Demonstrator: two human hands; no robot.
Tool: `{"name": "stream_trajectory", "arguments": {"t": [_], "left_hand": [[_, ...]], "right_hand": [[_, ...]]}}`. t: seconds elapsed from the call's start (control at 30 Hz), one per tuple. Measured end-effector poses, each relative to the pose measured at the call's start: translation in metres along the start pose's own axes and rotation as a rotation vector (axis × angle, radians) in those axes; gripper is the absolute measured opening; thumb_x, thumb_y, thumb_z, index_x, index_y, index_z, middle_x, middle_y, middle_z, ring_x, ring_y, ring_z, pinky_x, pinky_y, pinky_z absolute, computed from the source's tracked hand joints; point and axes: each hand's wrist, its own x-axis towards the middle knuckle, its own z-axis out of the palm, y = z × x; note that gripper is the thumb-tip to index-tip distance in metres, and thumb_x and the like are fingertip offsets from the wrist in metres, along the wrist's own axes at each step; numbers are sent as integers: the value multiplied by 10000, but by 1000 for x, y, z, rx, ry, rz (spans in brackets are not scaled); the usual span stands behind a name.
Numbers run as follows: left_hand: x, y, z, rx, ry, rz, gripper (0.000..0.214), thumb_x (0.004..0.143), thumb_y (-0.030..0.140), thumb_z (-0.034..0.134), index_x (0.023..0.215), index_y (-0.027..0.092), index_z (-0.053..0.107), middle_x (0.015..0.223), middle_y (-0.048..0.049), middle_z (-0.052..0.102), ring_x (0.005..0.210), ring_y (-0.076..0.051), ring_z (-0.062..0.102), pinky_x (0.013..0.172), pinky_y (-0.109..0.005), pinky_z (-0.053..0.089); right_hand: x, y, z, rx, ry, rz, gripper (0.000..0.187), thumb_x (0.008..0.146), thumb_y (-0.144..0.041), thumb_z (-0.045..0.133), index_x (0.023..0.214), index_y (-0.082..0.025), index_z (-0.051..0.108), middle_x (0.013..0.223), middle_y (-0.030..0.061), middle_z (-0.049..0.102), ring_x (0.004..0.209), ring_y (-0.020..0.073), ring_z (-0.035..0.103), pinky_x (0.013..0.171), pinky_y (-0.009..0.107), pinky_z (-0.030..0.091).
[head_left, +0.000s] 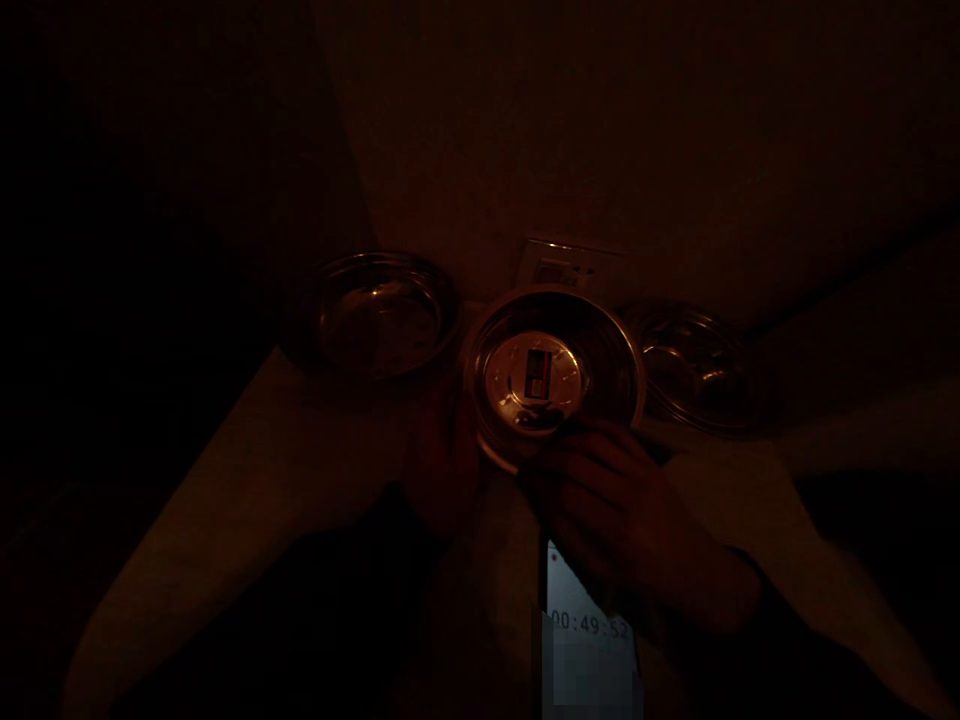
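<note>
Closest in is a lit phone with a timer-style readout, sticking out on the near side of the right hand, partly covered by it. That hand has its fingers curved over the near-right edge of the middle metal bowl. Looks like contact, but it's so dark I can't tell if it's pinching the rim or just leaning on it. The left hand is a dim blur at the bowl's near-left edge; no idea whether that one is gripping or loose.

So the bowl sits just beyond both hands, open side up. My guess is thin shiny metal: light, stiff, hard to break, maybe dented if dropped. The polished wall is probably slippery, so I wouldn't squeeze the smooth sides. I'd take the rim at two opposite points, thumbs outside and fingertips tucked over the lip, and keep it level because there's a small dark rectangle showing at the bottom. Can't tell if that's loose, stuck on or a reflection; if loose, it'd likely slide on a tilt.

Farther out, past the left hand, there's another metal bowl, and past the right hand some shiny metal dishware. All of it is on the pale table. Straight beyond the hands, behind the bowl, is a faint framed panel.
</note>
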Motion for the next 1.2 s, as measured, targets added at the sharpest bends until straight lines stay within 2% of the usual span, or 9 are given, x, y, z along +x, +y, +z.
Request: {"name": "stream_trajectory", "arguments": {"t": [0.1,0.3,0.57,0.8,0.97,1.2], "left_hand": [[1,-2,-1,15,14,16,331,907,346,403,1116,167,586,1135,-102,677,1045,-228,626,900,-392,491],[2,-4,-1,-7,21,16,315,908,331,392,1106,171,578,1104,-93,683,1019,-220,631,882,-379,495],[0,-2,3,32,33,-17,324,911,331,388,1100,153,581,1062,-102,690,968,-215,643,825,-359,507],[-1,-3,3,-3,-4,1,334,909,343,387,1104,161,589,1067,-96,693,975,-216,645,845,-364,507],[3,-5,0,23,46,25,326,904,343,394,1102,169,586,1117,-103,679,1041,-230,622,903,-397,487],[-1,0,3,21,36,-13,326,913,340,381,1120,175,572,1113,-95,677,1018,-217,631,875,-369,499]], "right_hand": [[-5,5,-5,-20,-15,-13,119,862,-127,552,901,-167,657,964,26,723,885,184,612,989,474,419],[-13,13,-12,-27,-22,-42,119,860,-135,560,912,-170,662,984,27,723,895,185,611,988,482,420],[1,-3,0,-87,25,-97,166,879,-99,538,983,-141,660,1001,40,715,930,193,586,991,469,423],[-1,-3,-2,-77,-3,-80,173,903,-121,502,945,-154,666,993,31,718,920,194,593,987,476,415],[-7,6,-11,-103,10,-89,139,887,-130,525,876,-170,658,958,23,730,866,192,616,963,508,436],[0,3,-6,-102,2,-100,188,907,-104,494,996,-151,653,1010,19,723,904,201,613,941,485,449]]}}
